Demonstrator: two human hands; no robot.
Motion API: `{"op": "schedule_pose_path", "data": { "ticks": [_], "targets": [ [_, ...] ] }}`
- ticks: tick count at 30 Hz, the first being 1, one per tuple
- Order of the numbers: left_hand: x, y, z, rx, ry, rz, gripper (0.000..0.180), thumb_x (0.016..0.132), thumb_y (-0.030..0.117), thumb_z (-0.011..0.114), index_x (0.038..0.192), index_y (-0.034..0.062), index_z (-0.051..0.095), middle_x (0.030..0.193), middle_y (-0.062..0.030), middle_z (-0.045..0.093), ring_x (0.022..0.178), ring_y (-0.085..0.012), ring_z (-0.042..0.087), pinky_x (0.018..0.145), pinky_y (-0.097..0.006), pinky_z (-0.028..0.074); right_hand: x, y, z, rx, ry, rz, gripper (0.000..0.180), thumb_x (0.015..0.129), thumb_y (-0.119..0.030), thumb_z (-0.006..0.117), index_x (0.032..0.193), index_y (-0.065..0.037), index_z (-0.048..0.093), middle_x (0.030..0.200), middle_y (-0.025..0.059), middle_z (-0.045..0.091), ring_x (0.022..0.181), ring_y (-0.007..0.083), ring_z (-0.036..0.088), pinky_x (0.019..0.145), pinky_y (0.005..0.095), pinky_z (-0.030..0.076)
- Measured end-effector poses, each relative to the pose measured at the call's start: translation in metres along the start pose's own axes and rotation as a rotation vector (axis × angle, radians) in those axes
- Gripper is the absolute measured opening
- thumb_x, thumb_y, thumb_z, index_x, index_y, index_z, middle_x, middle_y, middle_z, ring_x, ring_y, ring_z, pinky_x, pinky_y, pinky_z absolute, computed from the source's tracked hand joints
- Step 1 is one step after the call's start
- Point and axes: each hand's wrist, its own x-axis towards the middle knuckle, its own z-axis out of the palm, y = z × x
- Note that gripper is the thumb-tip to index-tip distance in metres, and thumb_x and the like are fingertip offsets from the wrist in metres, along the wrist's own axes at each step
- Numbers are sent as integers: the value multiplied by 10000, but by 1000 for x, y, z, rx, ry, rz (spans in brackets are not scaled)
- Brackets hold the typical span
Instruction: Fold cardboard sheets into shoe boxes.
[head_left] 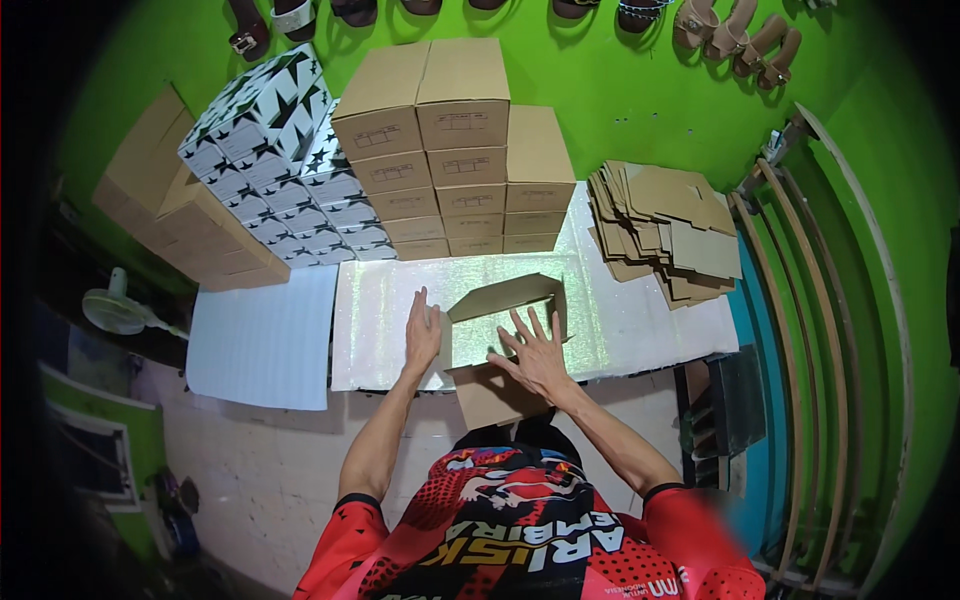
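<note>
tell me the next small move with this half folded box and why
Probably fold the near flap up. The cardboard box has its far and side walls raised, but the near flap still lies flat toward the person. The left hand presses the left wall from outside, and the right hand lies spread on the floor panel, pinning it to the shiny mat, so it looks steady enough to fold.

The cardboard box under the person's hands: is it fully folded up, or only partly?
Partly folded. The cardboard box has walls raised at the back, while the right hand presses its floor and a flap lies flat toward the person.
</note>
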Motion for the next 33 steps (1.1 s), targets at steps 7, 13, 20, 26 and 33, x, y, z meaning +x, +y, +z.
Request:
{"op": "schedule_pose_path", "data": {
  "ticks": [7,13,20,26,33],
  "targets": [
    [8,6,-12,31,-172,-184,600,1079,272,520,1627,71,384,1645,-265,390,1542,-424,350,1252,-610,248,-56,-7,34,-47,-133,98,663,1054,-606,462,1589,-217,495,1697,150,354,1561,455,285,1144,834,136],
    [-4,62,-11,807,90,322,980,812,-89,580,1696,183,256,1750,-190,195,1616,-394,187,1230,-761,27,-55,2,43,-70,-129,130,708,1031,-610,504,1628,-237,424,1700,154,343,1571,450,258,1173,808,128],
    [-30,87,65,450,-205,478,616,1088,291,483,1667,156,320,1737,-168,245,1609,-353,216,1291,-605,147,-41,9,35,14,-190,94,748,1013,-665,501,1626,-243,427,1699,163,342,1565,469,267,1201,769,164],
    [-6,47,90,537,-113,269,615,1100,373,474,1659,152,342,1742,-128,251,1619,-321,192,1276,-671,62,-35,15,17,81,-279,108,677,1027,-600,518,1581,-210,501,1683,195,357,1550,469,306,1219,723,205],
    [-10,44,97,648,-142,194,612,1065,344,515,1633,152,393,1733,-105,291,1624,-291,194,1257,-713,36,73,36,27,71,69,52,597,1056,-496,533,1567,-189,515,1710,185,303,1571,453,258,1262,651,164]
  ]
}}
